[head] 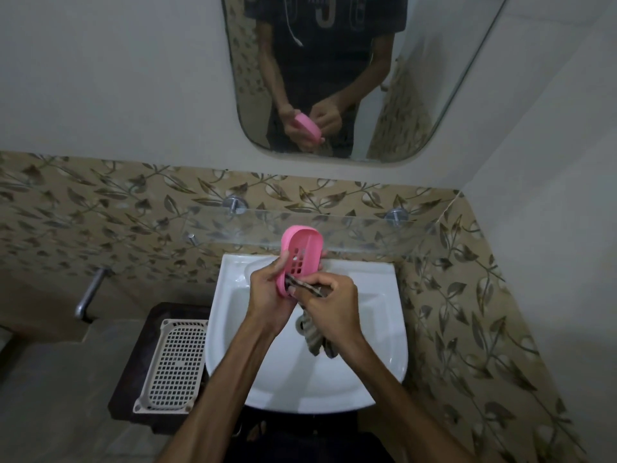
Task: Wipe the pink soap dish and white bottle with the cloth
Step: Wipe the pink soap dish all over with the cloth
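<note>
Over the white sink [384, 329] my left hand [267, 292] holds the pink soap dish [300, 253] tilted on its side, its slotted inside facing me. My right hand [330, 305] grips a patterned grey-brown cloth [315, 335]; part of it presses against the dish's lower rim and the rest hangs down into the basin. No white bottle shows in the head view.
A glass shelf [367, 228] on metal pegs runs along the leaf-patterned tiles just behind the dish. A mirror [434, 78] above reflects a person. A white perforated tray [173, 362] lies on a dark stand left of the sink. A metal tap [90, 292] juts from the left wall.
</note>
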A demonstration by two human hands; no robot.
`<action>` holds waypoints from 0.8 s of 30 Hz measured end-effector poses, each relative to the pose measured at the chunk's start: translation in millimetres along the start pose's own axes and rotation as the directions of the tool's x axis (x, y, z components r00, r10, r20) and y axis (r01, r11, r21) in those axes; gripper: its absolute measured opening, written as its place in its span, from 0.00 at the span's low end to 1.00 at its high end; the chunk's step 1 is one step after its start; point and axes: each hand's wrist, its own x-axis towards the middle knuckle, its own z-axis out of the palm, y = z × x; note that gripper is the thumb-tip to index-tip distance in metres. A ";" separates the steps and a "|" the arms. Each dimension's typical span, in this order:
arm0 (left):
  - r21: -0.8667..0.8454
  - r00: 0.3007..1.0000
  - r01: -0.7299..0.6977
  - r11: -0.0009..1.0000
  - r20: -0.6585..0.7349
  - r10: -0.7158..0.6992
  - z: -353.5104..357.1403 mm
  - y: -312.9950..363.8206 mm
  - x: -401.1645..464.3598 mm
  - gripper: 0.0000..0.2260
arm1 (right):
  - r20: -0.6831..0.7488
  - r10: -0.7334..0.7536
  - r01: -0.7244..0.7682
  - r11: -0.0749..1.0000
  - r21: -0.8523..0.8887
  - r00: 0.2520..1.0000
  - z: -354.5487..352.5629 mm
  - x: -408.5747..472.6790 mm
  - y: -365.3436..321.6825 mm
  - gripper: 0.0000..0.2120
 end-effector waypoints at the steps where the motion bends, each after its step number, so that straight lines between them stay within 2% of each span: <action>1: -0.004 1.000 0.004 1.000 0.009 -0.004 -1.1 -2.4 -1.8 0.25 | 0.017 0.051 -0.052 0.995 0.089 0.999 0.8 -0.4 -0.6 0.08; 3: 0.011 1.000 0.009 1.000 0.024 -0.009 -0.1 -4.9 -3.2 0.25 | 0.044 0.103 -0.110 0.970 0.219 0.994 0.3 -3.1 -3.9 0.10; 4: 0.014 1.000 0.007 1.000 0.027 -0.008 -0.2 -5.1 -3.7 0.26 | 0.037 0.073 -0.079 0.978 0.192 0.997 -1.1 -4.9 -4.9 0.09; 5: 0.003 0.999 0.005 1.000 0.032 -0.005 -1.4 -4.9 -4.4 0.26 | 0.000 -0.025 0.025 0.997 0.070 1.000 -3.7 -5.5 -4.0 0.09; 6: -0.018 0.999 0.000 1.000 0.044 0.001 -3.3 -3.9 -4.7 0.26 | -0.025 -0.170 0.166 0.978 -0.124 0.985 -7.1 -5.0 -2.1 0.09; 7: -0.033 0.999 -0.005 0.999 0.053 0.007 -4.5 -2.0 -4.5 0.27 | -0.030 -0.306 0.284 0.913 -0.292 0.952 -10.6 -3.0 0.8 0.10; 8: -0.032 0.998 -0.011 0.999 0.057 0.013 -4.6 0.1 -4.2 0.28 | -0.035 -0.388 0.344 0.851 -0.396 0.921 -13.7 -1.0 2.8 0.11; 10: -0.005 0.998 -0.020 1.000 0.060 0.021 -4.0 1.7 -4.3 0.28 | -0.055 -0.399 0.335 0.830 -0.447 0.915 -12.0 -2.8 1.1 0.12; 12: 0.012 0.999 -0.008 1.000 0.047 0.007 -4.1 -1.8 -4.9 0.27 | -0.054 -0.248 0.218 0.921 -0.322 0.967 -1.2 -9.9 -1.1 0.10; 14: -0.003 1.000 0.008 1.000 0.026 -0.008 -6.7 -7.3 -4.3 0.28 | 0.001 0.005 -0.005 0.999 -0.039 1.000 7.6 -10.6 -7.2 0.10; 16: -0.010 1.000 0.004 1.000 -0.002 -0.004 -6.1 -8.2 -2.4 0.30 | 0.043 0.181 -0.185 0.959 0.214 0.983 9.7 -3.4 -10.3 0.09; 17: 0.001 1.000 -0.006 1.000 -0.014 0.006 -4.4 -7.3 -1.6 0.30 | 0.037 0.182 -0.185 0.951 0.249 0.983 8.9 -1.3 -11.9 0.09; 18: 0.012 1.000 -0.012 1.000 -0.018 0.013 -3.1 -6.6 -0.9 0.30 | 0.007 0.127 -0.125 0.965 0.230 0.992 7.4 0.4 -13.8 0.10; 20: 0.005 1.000 -0.015 1.000 -0.026 0.015 -1.8 -8.9 -1.1 0.25 | -0.077 -0.099 0.101 0.995 0.022 0.992 4.9 3.7 -18.6 0.12; 22: -0.019 0.999 -0.018 1.000 -0.030 0.018 -2.9 -13.3 -5.1 0.19 | -0.096 -0.329 0.297 0.922 -0.248 0.940 2.2 14.1 -23.7 0.13; 24: -0.037 1.000 0.000 0.999 -0.005 0.000 -3.6 -14.9 -9.8 0.18 | -0.097 -0.410 0.337 0.844 -0.416 0.907 -3.0 31.0 -28.7 0.13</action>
